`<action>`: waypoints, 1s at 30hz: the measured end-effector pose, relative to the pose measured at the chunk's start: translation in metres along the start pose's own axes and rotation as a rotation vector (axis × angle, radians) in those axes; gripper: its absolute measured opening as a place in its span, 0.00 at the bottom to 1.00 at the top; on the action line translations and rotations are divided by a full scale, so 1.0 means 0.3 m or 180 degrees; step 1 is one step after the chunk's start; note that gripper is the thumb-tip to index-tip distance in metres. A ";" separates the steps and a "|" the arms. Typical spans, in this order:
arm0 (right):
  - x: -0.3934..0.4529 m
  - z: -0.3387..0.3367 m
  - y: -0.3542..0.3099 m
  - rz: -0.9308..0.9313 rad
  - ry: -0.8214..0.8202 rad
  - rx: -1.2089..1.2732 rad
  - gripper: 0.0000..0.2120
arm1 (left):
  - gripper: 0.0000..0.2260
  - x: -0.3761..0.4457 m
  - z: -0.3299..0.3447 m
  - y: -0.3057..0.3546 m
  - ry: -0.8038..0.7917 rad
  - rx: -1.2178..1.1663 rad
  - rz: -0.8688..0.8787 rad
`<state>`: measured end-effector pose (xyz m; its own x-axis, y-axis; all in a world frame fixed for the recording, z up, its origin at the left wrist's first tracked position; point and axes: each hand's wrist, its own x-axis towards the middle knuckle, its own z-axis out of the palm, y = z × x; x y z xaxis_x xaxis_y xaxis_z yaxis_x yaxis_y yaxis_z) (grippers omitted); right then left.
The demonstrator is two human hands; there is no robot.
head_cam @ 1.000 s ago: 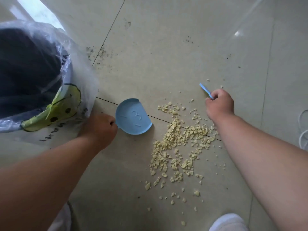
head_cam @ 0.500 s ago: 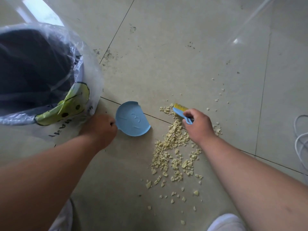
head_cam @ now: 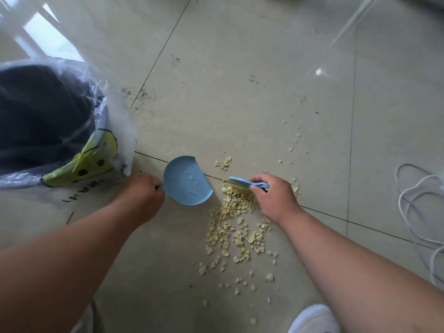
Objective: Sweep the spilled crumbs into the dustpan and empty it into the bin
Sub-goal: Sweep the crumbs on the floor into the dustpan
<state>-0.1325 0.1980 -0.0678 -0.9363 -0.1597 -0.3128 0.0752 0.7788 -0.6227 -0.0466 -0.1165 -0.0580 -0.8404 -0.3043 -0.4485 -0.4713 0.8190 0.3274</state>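
Pale yellow crumbs point(head_cam: 236, 227) lie scattered on the tiled floor in a loose heap. A small round blue dustpan point(head_cam: 186, 180) rests on the floor just left of the heap, its open edge facing the crumbs. My left hand point(head_cam: 140, 197) is closed on the dustpan's handle, which it hides. My right hand point(head_cam: 274, 195) grips a small blue brush point(head_cam: 241, 182) with its head down on the top of the heap. The bin point(head_cam: 48, 123), dark inside and lined with a clear plastic bag, stands at the left.
A white cable point(head_cam: 418, 212) lies coiled on the floor at the right edge. A white shoe toe point(head_cam: 313, 319) shows at the bottom right. Smaller crumbs point(head_cam: 292, 143) are strewn further out beyond the heap. Dirt specks mark the tiles further away.
My right hand has swept the brush from the far right in toward the heap and the dustpan, pushing crumbs leftward. The left hand and dustpan have stayed put.
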 end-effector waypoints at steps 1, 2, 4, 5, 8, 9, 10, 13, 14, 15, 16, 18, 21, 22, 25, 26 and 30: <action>0.017 -0.019 0.003 0.0036 0.0118 0.0083 0.06 | 0.18 0.008 -0.002 0.014 -0.0008 -0.0120 0.0022; 0.038 -0.038 0.008 0.0081 0.0236 0.0171 0.06 | 0.18 0.018 -0.006 0.029 -0.0019 -0.0224 0.0044; 0.094 -0.078 0.023 0.0180 0.0491 0.0333 0.05 | 0.16 0.048 -0.016 0.058 -0.0025 -0.0256 0.0109; 0.127 -0.100 0.033 0.0226 0.0626 0.0392 0.06 | 0.16 0.069 -0.024 0.076 -0.0001 -0.0199 0.0146; 0.228 -0.179 0.071 0.0300 0.0923 0.0400 0.09 | 0.15 0.150 -0.061 0.140 0.0118 -0.0013 0.0219; 0.261 -0.205 0.085 0.0328 0.0981 0.0386 0.10 | 0.16 0.179 -0.076 0.163 0.0150 0.0028 0.0247; 0.294 -0.229 0.102 0.0351 0.1038 0.0382 0.11 | 0.15 0.206 -0.092 0.186 0.0172 0.0054 0.0276; 0.386 -0.290 0.148 0.0444 0.1190 0.0402 0.12 | 0.14 0.281 -0.120 0.248 0.0142 -0.0033 0.0443; 0.414 -0.307 0.163 0.0468 0.1220 0.0373 0.13 | 0.14 0.305 -0.122 0.266 0.0106 -0.0058 0.0497; 0.439 -0.321 0.175 0.0493 0.1231 0.0349 0.13 | 0.14 0.326 -0.121 0.283 0.0064 -0.0063 0.0532; 0.463 -0.334 0.189 0.0507 0.1234 0.0328 0.12 | 0.14 0.349 -0.116 0.298 0.0027 -0.0058 0.0548; 0.508 -0.353 0.214 0.0552 0.1260 0.0300 0.12 | 0.15 0.393 -0.101 0.325 -0.0027 0.0009 0.0551; 0.563 -0.363 0.247 0.0605 0.1278 0.0319 0.13 | 0.15 0.454 -0.076 0.356 -0.0105 0.0098 0.0435; 0.577 -0.365 0.255 0.0623 0.1272 0.0308 0.13 | 0.14 0.471 -0.072 0.367 -0.0134 0.0107 0.0393; 0.610 -0.367 0.272 0.0680 0.1276 0.0354 0.13 | 0.12 0.512 -0.065 0.408 -0.0241 0.0031 0.0324; 0.618 -0.367 0.275 0.0686 0.1274 0.0356 0.14 | 0.11 0.520 -0.064 0.424 -0.0297 -0.0048 0.0331; 0.635 -0.363 0.282 0.0658 0.1207 0.0244 0.17 | 0.07 0.537 -0.056 0.479 -0.0579 -0.0651 0.0192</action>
<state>-0.3419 0.2995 -0.1021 -0.9576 0.2399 -0.1599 0.2860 0.7214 -0.6307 -0.2541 -0.0560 -0.0693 -0.8154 -0.1507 -0.5590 -0.4817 0.7121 0.5108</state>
